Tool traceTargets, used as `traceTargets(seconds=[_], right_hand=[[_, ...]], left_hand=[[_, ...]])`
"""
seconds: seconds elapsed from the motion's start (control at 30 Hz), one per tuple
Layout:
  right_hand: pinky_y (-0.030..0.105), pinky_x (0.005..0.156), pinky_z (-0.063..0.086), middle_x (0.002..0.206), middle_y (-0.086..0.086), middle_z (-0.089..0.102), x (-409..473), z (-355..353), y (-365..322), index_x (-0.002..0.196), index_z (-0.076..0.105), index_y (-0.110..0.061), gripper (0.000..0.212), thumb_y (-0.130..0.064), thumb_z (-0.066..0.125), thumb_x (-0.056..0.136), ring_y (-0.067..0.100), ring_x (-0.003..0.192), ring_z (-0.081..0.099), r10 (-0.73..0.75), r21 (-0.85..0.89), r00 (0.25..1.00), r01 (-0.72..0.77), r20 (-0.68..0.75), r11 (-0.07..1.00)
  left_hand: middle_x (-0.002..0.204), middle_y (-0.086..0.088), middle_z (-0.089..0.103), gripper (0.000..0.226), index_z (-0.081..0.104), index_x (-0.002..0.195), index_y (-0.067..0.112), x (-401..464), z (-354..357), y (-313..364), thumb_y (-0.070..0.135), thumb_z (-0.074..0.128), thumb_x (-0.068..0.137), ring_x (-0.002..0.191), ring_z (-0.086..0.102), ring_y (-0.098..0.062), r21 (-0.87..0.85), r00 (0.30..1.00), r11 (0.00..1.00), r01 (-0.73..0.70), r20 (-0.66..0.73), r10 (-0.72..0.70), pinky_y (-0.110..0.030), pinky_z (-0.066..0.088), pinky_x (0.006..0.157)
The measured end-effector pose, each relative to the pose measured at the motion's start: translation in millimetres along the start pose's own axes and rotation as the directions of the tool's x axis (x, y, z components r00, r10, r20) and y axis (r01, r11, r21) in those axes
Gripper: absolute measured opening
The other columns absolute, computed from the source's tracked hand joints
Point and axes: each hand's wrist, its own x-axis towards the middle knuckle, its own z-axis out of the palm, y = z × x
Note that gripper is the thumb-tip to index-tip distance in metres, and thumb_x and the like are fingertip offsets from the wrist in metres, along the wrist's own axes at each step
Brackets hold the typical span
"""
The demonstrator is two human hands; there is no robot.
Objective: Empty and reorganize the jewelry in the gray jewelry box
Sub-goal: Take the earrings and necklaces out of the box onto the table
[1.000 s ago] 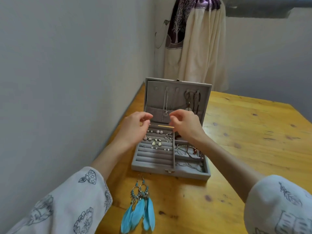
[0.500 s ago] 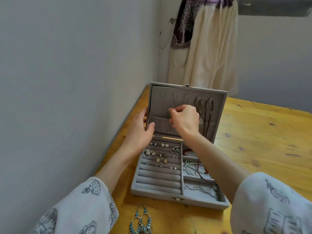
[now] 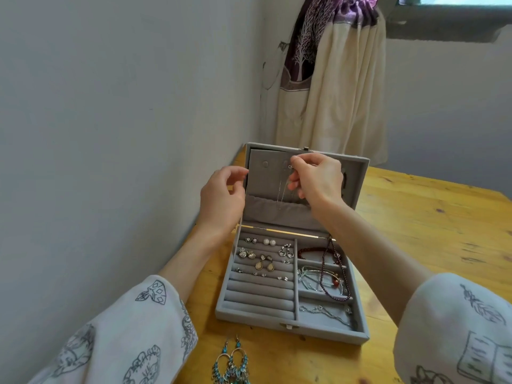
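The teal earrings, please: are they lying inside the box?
No, the teal earrings lie on the table in front of the open box.

Gray box [image 3: 291, 322], honey-yellow tabletop [image 3: 429, 231]
Turquoise earrings [image 3: 231, 367] are gleaming; white sleeves [image 3: 116, 333] are showing gray line drawings.

Soft, even daylight, perhaps from the window [image 3: 454, 1] at upper right; shadows faint, no glare; wide-angle bending at edges, slightly soft.
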Motion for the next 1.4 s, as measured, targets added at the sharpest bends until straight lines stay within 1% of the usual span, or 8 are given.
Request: traceTargets(seconds=[0.13,0.27,0.33,0.57,0.8,1.03,1.27,1.4], right_hand=[[0.020,0.049,0.041,0.058,-0.001,0.059,3.4,-3.6,-6.5,0.072,0.064,-0.019,0.019,-0.015,0.055,0.088,0.008,0.048,0.053,-0.018,-0.036,0.999,0.020,0.050,0.999],[0.030,0.069,0.050,0.057,-0.007,0.056,9.8,-9.4,-6.3,0.079,0.070,-0.020,0.011,-0.020,0.060,0.084,0.012,0.063,0.053,-0.062,-0.117,0.997,0.067,0.048,0.991],[0.033,0.071,0.049,0.055,-0.007,0.055,12.4,-13.8,-4.9,0.079,0.072,-0.020,0.011,-0.020,0.061,0.083,0.014,0.066,0.053,-0.063,-0.160,0.997,0.070,0.049,0.985],[0.019,0.044,0.037,0.056,-0.002,0.055,17.1,-22.8,-6.9,0.079,0.068,-0.017,0.012,-0.015,0.057,0.082,0.006,0.039,0.048,0.010,-0.168,0.994,0.009,0.107,0.986],[0.014,0.033,0.029,0.058,0.001,0.050,14.7,-30.6,-10.5,0.076,0.064,-0.013,0.012,-0.012,0.057,0.085,0.011,0.045,0.042,0.051,-0.069,0.961,-0.033,0.272,0.997],[0.021,0.043,0.034,0.059,0.000,0.051,14.3,-39.0,-10.2,0.073,0.062,-0.018,0.016,-0.015,0.053,0.086,0.011,0.050,0.044,-0.018,-0.169,0.949,0.075,0.316,0.983],[0.029,0.058,0.033,0.058,0.001,0.045,14.1,-41.4,-5.9,0.066,0.057,-0.013,0.017,-0.016,0.050,0.082,0.014,0.058,0.040,-0.009,-0.137,0.953,0.053,0.303,0.989],[0.026,0.062,0.041,0.071,0.005,0.061,13.7,-41.7,-12.3,0.076,0.060,-0.009,0.018,-0.014,0.046,0.086,0.014,0.065,0.051,-0.006,-0.057,0.948,0.025,0.317,0.998]], left_hand=[[0.099,0.005,0.062,0.026,0.063,0.107,0.015,5.4,5.2,14.6,0.003,0.045,0.092,0.091,0.055,-0.004,-0.015,0.999,0.999,-0.052,0.000,0.052,0.004,0.039,0.069],[0.103,0.004,0.065,0.027,0.064,0.111,0.015,12.4,15.6,30.3,0.004,0.048,0.091,0.093,0.056,-0.005,-0.009,0.993,0.994,-0.105,0.050,0.105,-0.009,0.043,0.080],[0.105,0.004,0.066,0.028,0.064,0.112,0.016,15.4,19.8,33.9,0.006,0.048,0.091,0.096,0.058,-0.006,-0.006,0.992,0.994,-0.112,0.055,0.113,-0.015,0.044,0.087],[0.106,0.001,0.067,0.026,0.064,0.111,0.014,17.1,30.8,34.7,0.007,0.050,0.091,0.095,0.059,-0.008,0.024,0.991,0.992,-0.124,0.060,0.123,-0.016,0.043,0.087],[0.106,-0.002,0.056,0.027,0.063,0.114,0.014,24.7,40.4,40.4,0.009,0.055,0.089,0.099,0.053,-0.014,0.130,0.975,0.969,-0.208,0.102,0.196,-0.014,0.036,0.085],[0.097,0.002,0.038,0.018,0.064,0.105,0.019,26.7,50.0,42.0,0.018,0.059,0.087,0.104,0.044,-0.016,0.220,0.970,0.959,-0.177,0.203,0.133,-0.024,0.035,0.092],[0.094,0.001,0.050,0.009,0.067,0.090,0.015,32.3,43.0,45.6,0.018,0.059,0.087,0.082,0.046,-0.010,0.204,0.984,0.963,-0.178,0.039,0.174,-0.015,0.033,0.074],[0.094,-0.001,0.059,0.010,0.067,0.091,0.011,35.5,37.4,51.5,0.015,0.058,0.087,0.082,0.050,-0.010,0.175,0.983,0.967,-0.184,0.007,0.185,-0.020,0.041,0.076]])
